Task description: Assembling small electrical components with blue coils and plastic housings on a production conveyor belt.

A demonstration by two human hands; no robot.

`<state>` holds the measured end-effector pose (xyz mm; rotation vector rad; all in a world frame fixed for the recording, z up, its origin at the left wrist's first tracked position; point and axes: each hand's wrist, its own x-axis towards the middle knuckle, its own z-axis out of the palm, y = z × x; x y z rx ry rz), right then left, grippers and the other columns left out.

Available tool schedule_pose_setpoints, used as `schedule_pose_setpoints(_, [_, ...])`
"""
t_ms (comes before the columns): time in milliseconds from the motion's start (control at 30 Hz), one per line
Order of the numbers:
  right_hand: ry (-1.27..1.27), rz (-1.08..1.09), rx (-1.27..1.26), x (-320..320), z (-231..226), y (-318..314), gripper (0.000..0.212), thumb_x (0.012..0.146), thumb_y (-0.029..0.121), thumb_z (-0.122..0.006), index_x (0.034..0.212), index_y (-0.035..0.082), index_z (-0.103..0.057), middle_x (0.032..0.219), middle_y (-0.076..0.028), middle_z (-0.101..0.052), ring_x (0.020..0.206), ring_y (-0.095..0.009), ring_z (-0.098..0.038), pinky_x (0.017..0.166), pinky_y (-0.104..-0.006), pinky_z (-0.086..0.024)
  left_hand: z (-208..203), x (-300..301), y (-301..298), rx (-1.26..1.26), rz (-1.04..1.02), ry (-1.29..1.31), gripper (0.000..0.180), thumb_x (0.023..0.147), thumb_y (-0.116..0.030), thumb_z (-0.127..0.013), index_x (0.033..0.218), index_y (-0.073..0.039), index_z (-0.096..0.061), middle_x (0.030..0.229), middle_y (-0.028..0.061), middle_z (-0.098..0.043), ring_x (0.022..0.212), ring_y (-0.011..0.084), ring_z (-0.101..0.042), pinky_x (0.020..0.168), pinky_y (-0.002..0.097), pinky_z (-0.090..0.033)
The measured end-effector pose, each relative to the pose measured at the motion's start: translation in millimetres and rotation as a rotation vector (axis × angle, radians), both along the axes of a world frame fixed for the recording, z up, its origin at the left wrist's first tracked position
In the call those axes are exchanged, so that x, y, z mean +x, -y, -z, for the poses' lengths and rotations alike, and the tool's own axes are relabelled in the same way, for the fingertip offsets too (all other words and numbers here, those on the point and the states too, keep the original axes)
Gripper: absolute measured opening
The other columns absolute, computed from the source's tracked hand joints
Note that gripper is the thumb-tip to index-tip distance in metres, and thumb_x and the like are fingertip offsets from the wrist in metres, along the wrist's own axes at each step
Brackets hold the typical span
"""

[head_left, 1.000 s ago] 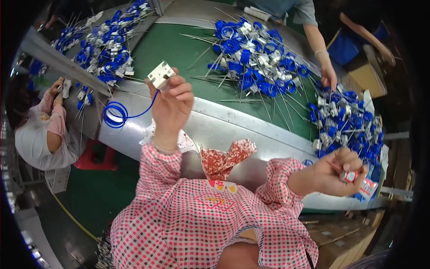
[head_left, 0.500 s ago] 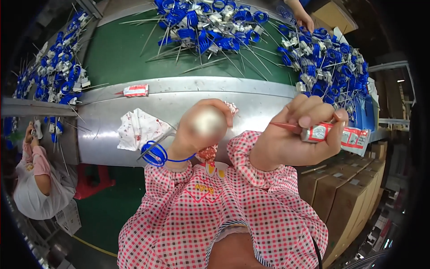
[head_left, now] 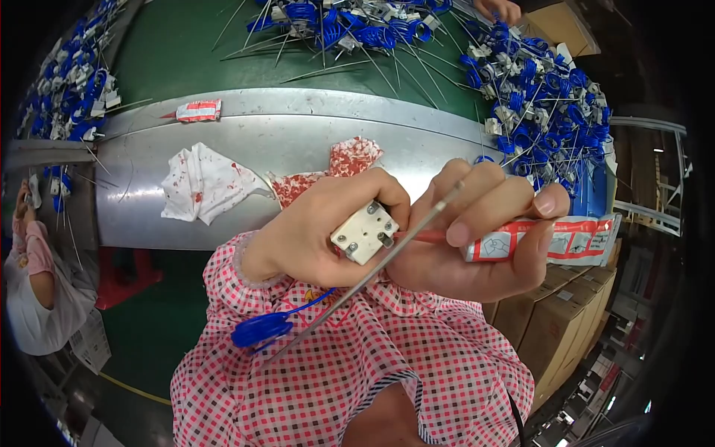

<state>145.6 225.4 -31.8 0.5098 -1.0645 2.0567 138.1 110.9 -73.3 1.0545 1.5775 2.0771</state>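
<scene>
My left hand (head_left: 313, 223) is closed around a white block-shaped thermostat (head_left: 363, 227), its face with screws and small metal terminals turned up. A blue wire runs from below this hand to a coil (head_left: 261, 330), which hangs over my checked smock. A thin metal rod (head_left: 356, 287) slants across in front of both hands. My right hand (head_left: 454, 274) grips a red and white squeeze tube (head_left: 577, 240). Its red pointed nozzle (head_left: 428, 236) reaches the block's right edge, near a terminal; the rod partly covers that spot, so I cannot tell whether it touches.
Two red-stained cloths, one mostly white (head_left: 205, 186) and one redder (head_left: 354, 156), lie on the metal bench (head_left: 134, 179). Another tube (head_left: 199, 111) rests behind them. Blue-coiled thermostats (head_left: 525, 112) are heaped on and around the green belt (head_left: 186, 52). Other people work nearby; cartons (head_left: 555, 320) stand right.
My hands have come together: the left turned the block face up and moved right, the nozzle came to its edge. The rod now crosses in front, and the coil hangs lower.
</scene>
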Motion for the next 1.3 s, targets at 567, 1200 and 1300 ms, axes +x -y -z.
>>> schedule_pose_setpoints(567, [0.166,0.536,-0.132,-14,4,-54,0.019,0.082,0.022,-0.037,0.090,0.004,-0.040,0.043,-0.001,-0.033,0.036,-0.008,-0.020,0.035,-0.0223,-0.018,26,-18,2,-0.020,-0.285,0.379,0.028,0.069,-0.005,-0.060,0.093,-0.004,-0.045,0.080,0.0027,-0.048,0.066,0.0074,-0.043,0.059,0.0201,-0.036])
schedule_pose_setpoints(1200, [-0.181,1.012,-0.432,-17,10,-272,0.013,0.078,0.016,-0.046,0.072,0.006,-0.041,0.049,-0.002,-0.034,0.038,-0.010,-0.024,0.038,-0.0233,-0.019,-90,-232,-146,-0.492,-0.409,-0.196,0.039,0.078,-0.018,-0.054,0.112,-0.001,-0.043,0.089,0.0013,-0.050,0.067,0.0047,-0.044,0.055,0.0166,-0.034])
schedule_pose_setpoints(1300, [-0.171,1.046,-0.480,-21,18,-289,0.013,0.077,0.015,-0.047,0.071,0.006,-0.039,0.049,-0.002,-0.035,0.038,-0.010,-0.024,0.038,-0.0236,-0.018,-99,-301,-203,-0.643,-0.197,-0.501,0.017,0.080,-0.018,-0.049,0.085,-0.002,-0.046,0.069,0.0008,-0.044,0.060,0.0058,-0.041,0.057,0.0184,-0.034])
